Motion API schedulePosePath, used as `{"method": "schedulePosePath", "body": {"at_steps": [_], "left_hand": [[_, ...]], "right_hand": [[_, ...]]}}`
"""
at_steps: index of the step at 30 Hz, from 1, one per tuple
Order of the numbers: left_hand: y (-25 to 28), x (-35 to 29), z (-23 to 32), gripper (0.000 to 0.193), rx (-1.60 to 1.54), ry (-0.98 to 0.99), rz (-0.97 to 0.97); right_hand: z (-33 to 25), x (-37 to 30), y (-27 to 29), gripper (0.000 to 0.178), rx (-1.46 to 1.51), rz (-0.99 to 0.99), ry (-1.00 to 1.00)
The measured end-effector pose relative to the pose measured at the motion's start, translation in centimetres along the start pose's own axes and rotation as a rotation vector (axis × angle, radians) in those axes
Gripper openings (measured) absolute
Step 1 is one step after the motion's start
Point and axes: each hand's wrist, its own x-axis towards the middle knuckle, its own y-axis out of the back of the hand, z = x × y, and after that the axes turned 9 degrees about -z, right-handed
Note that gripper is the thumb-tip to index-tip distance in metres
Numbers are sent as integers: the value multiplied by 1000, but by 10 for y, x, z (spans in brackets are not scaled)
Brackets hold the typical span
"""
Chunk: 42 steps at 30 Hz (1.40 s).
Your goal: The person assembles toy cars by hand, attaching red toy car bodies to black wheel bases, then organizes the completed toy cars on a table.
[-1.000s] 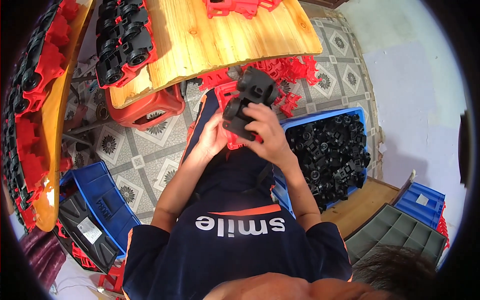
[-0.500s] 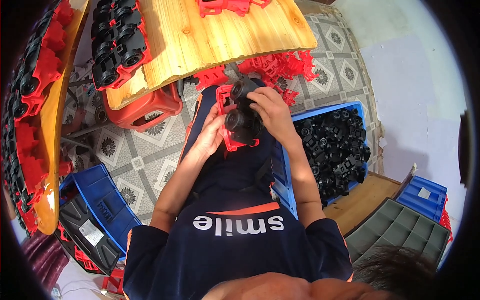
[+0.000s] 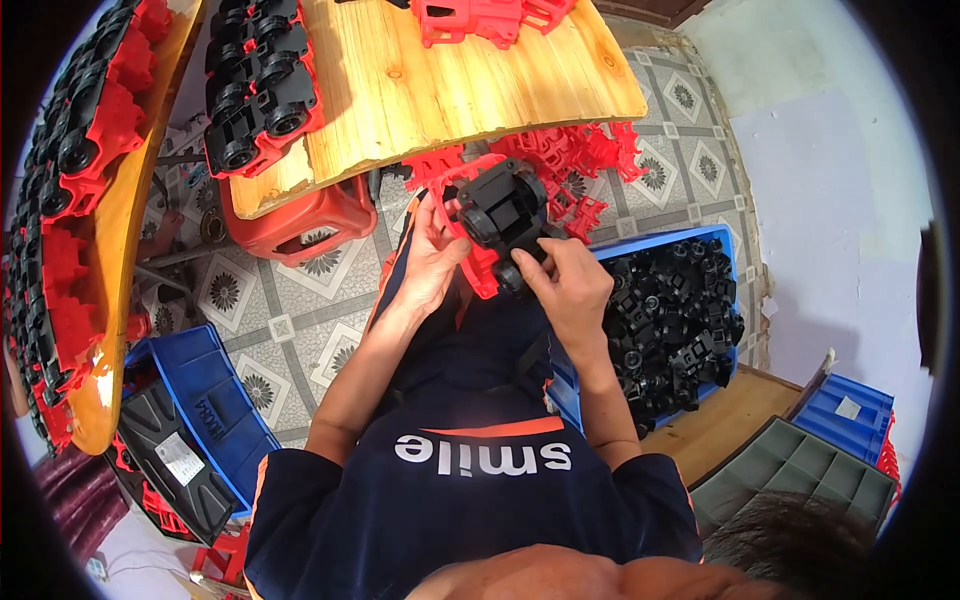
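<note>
Over my lap, my left hand (image 3: 432, 265) is closed round the edge of a red plastic toy car body (image 3: 483, 277). My right hand (image 3: 570, 292) grips the lower end of a black wheeled toy car chassis (image 3: 507, 207), with the thumb and fingers near one of its wheels. The chassis lies tilted over the red body and covers much of it. Whether the two parts are joined cannot be made out.
A blue crate (image 3: 733, 290) of black chassis stands at my right. Ahead is a wooden table (image 3: 450, 90) with rows of red-and-black assemblies (image 3: 262, 95). Red bodies (image 3: 565, 150) lie beyond my knees, beside a red stool (image 3: 300, 225). A grey divided tray (image 3: 800, 480) is at lower right.
The chassis has turned and tilted against the red body. My right hand has moved from its far end down to its near end. The whole view has shifted slightly.
</note>
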Motion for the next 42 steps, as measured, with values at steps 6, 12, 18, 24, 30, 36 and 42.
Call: {"method": "schedulePosePath", "body": {"at_steps": [6,12,18,24,30,36,42], "left_hand": [[-16,1,3,89,38,-17,0],[-22,-1,0,86,26,-48,0],[-30,-1,8,101,103,52,150],[-38,-2,11,97,214,67,48],[-40,23,1,91,541,-162,140],[-36,105,54,69,396,-356,562],[-12,143,69,86,422,-330,639]], "right_hand": [[-5,-3,-10,27,-87,54,22],[-11,-7,-21,27,-122,52,2],[-10,-6,-25,30,172,-7,-12],[10,31,-32,32,347,62,-138],[57,41,-33,78,565,-289,-114],[43,88,-70,68,1143,-57,-424],[84,250,-84,62,145,97,71]]}}
